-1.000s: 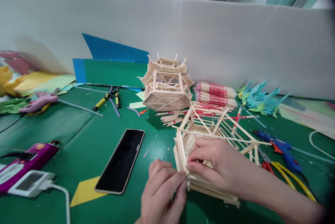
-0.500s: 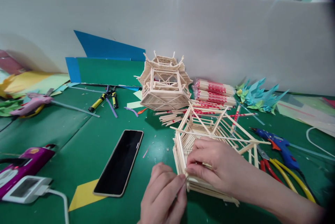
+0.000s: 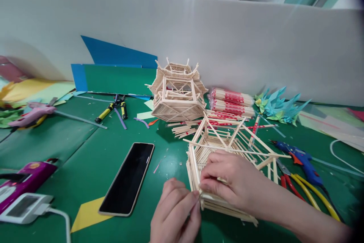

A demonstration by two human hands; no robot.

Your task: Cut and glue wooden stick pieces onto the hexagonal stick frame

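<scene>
A many-sided frame of thin wooden sticks [image 3: 196, 159] stands on the green table, its upper sticks forming an open outline. At its near left corner, my right hand [image 3: 230, 178] reaches over the frame with thumb and forefinger pinched on a wooden stick. My left hand [image 3: 174, 212] is closed at the same corner, its thumb and fingertips pressed together on the stick's end, close to the right fingertips. The fingers hide most of that joint. Behind the frame sits a finished-looking stick pavilion [image 3: 179, 93] with a flared roof.
Packs of sticks [image 3: 231, 101] and loose sticks lie behind. On the right are a blue glue gun [image 3: 298, 157] and pliers [image 3: 301, 188]; on the left, a phone [image 3: 127, 178], yellow-black pliers [image 3: 113, 110], a pink glue gun [image 3: 32, 114] and a purple power strip [image 3: 28, 178].
The camera view has shifted slightly. Both hands stay pinched at the same corner of the frame, with hardly any movement.
</scene>
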